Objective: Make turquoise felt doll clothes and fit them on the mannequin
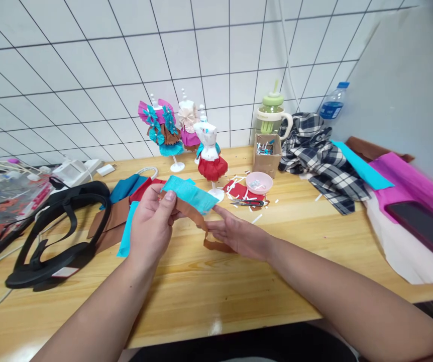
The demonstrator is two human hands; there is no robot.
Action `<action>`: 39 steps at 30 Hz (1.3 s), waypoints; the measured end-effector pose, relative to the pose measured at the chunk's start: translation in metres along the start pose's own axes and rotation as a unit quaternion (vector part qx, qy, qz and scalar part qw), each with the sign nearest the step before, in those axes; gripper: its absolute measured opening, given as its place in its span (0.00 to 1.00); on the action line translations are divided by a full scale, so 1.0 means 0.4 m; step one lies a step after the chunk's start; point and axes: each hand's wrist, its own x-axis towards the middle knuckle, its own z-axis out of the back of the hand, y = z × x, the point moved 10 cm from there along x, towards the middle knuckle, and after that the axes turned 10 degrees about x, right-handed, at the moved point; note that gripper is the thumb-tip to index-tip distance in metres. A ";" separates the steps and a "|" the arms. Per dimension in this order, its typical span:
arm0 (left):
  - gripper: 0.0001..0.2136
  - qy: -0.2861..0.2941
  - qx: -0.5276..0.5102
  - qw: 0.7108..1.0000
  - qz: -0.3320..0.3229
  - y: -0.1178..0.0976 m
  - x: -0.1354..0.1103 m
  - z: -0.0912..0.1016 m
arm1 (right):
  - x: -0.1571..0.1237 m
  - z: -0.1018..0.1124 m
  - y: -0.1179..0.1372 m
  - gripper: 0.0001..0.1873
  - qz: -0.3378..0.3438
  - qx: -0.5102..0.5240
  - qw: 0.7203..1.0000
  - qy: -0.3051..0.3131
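My left hand (152, 216) pinches a light-blue piece of crepe paper (192, 195) between thumb and fingers. A narrow brown crepe strip (191, 211) lies under it in the same grip, and its loose end trails down and curls behind my right fingers. My right hand (241, 234) is stretched out with fingers extended, its fingertips close to the right end of the blue piece; whether they touch is unclear. Just beyond stands a small white dress form with a red ruffled skirt (212, 168). Beside it, thread snips (247, 202) lie on red paper.
Two decorated dress forms (166, 131) (188, 123) stand by the tiled wall. A pink dish (259, 183), cardboard box (266, 163) and green-lidded jug (270, 118) are right of centre. A black headset frame (60, 269) sits left; a plaid cloth (314, 151), coloured paper and phone (423, 231) lie right.
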 end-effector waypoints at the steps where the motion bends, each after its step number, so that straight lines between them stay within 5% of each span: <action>1: 0.10 -0.001 0.012 1.000 0.000 0.001 0.000 0.002 | 0.000 -0.006 -0.009 0.53 -0.012 0.006 1.000 0.005; 6: 0.11 -0.021 0.071 0.997 0.004 0.010 0.008 0.023 | -0.002 0.034 0.023 0.60 0.043 -0.038 0.996 -0.062; 14: 0.10 -0.036 0.075 0.997 0.009 0.018 0.011 0.029 | -0.027 0.036 0.101 0.44 0.161 -0.206 0.962 -0.075; 27: 0.11 0.041 -0.031 0.983 0.174 0.055 -0.015 -0.030 | -0.003 0.087 0.098 0.44 0.129 -0.154 0.973 -0.112; 39: 0.13 0.045 0.015 0.987 0.153 0.068 -0.010 -0.024 | -0.003 0.066 0.102 0.24 0.097 -0.120 0.987 -0.043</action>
